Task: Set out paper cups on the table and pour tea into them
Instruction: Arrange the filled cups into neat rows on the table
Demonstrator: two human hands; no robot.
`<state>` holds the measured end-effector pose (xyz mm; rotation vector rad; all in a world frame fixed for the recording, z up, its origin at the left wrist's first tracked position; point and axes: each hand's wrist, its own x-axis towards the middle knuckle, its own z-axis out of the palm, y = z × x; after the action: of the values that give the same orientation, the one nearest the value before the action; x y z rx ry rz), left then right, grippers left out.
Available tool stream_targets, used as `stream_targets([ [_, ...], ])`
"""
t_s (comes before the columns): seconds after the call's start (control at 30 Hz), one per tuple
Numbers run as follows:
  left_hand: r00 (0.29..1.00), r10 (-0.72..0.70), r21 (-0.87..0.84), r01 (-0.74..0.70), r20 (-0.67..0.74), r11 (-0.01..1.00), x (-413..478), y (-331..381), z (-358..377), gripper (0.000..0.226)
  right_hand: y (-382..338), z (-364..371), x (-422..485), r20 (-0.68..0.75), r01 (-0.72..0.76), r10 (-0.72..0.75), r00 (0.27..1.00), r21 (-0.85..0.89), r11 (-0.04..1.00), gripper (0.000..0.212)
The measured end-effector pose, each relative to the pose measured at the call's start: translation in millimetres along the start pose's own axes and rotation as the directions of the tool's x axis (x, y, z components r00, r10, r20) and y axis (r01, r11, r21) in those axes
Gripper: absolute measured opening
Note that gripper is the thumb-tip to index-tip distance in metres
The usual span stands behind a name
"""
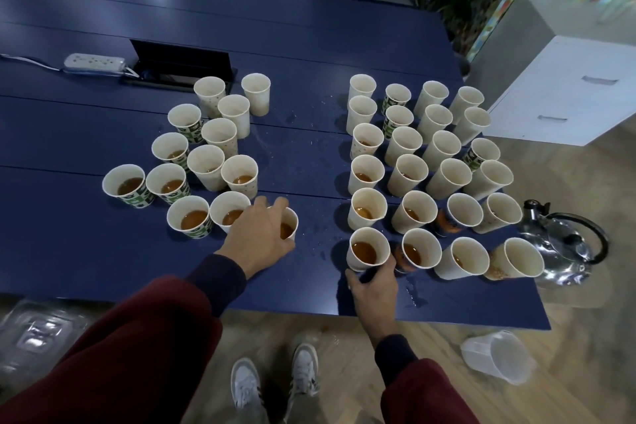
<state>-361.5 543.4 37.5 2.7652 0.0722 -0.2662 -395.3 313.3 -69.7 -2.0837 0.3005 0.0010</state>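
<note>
Two groups of cups on worktop (69,244): left group (206,165) abt a dozen, right group (407,172) roughly twice that. Near rows hold tea; far cups look empty or v. low, can't tell.

Left hand (258,237) sits over left cup (289,227) at near-right corner of left group. Fingers (277,206) curl over rim, clamped on it from above.

Right hand (373,286) wraps base of right cup (366,249) at near-left corner of right group, thumb one side, fingers other. Clamped low, prob. to steady it and stay clear of the tea.

Both cups stand on worktop.

Kettle (564,244) at near-right edge, well apart from both hands, so no pouring now. Judged step: shifting filled cups.

Drops (292,119) in gap btw groups; wet surface = slip risk.
</note>
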Motion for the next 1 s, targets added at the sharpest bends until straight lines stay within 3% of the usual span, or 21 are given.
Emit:
stream_targets([
  [0.13,0.999,0.037,-0.031,-0.037,-0.006,0.999,3,-2,-16,0.054,-5,-5,-22,-0.053,-0.099,0.101,0.993,0.038,0.994,0.069],
  [0.27,0.996,0.086,-0.041,-0.087,-0.026,0.995,6,-3,-34,0.052,-26,-12,-44,-0.199,-0.162,0.178,0.964,0.093,0.982,0.043],
  [0.43,0.988,0.148,-0.068,-0.15,-0.032,0.986,13,-5,-68,0.05,-71,-12,-57,-0.364,0.079,-0.056,0.93,0.049,0.996,0.026],
  [0.53,0.984,0.173,-0.05,-0.174,-0.03,0.983,21,-7,-88,0.046,-103,-1,-43,-0.291,0.266,-0.244,0.925,0.039,0.963,0.027],
  [0.63,0.981,0.192,-0.041,-0.193,-0.031,0.98,30,-4,-105,0.046,-134,13,-23,-0.098,0.389,-0.384,0.918,0.036,0.921,0.035],
  [0.73,0.977,0.212,-0.035,-0.212,-0.01,0.977,43,2,-124,0.045,-163,29,1,0.083,0.4,-0.407,0.91,0.091,0.912,0.066],
  [0.8,0.976,0.218,-0.025,-0.218,-0.005,0.976,56,6,-136,0.044,-180,39,20,0.14,0.392,-0.407,0.903,0.123,0.912,0.075],
  [1.0,0.978,0.202,-0.002,-0.203,-0.043,0.979,109,9,-166,0.036,-226,64,90,0.141,0.391,-0.427,0.893,0.226,0.892,0.057],
])
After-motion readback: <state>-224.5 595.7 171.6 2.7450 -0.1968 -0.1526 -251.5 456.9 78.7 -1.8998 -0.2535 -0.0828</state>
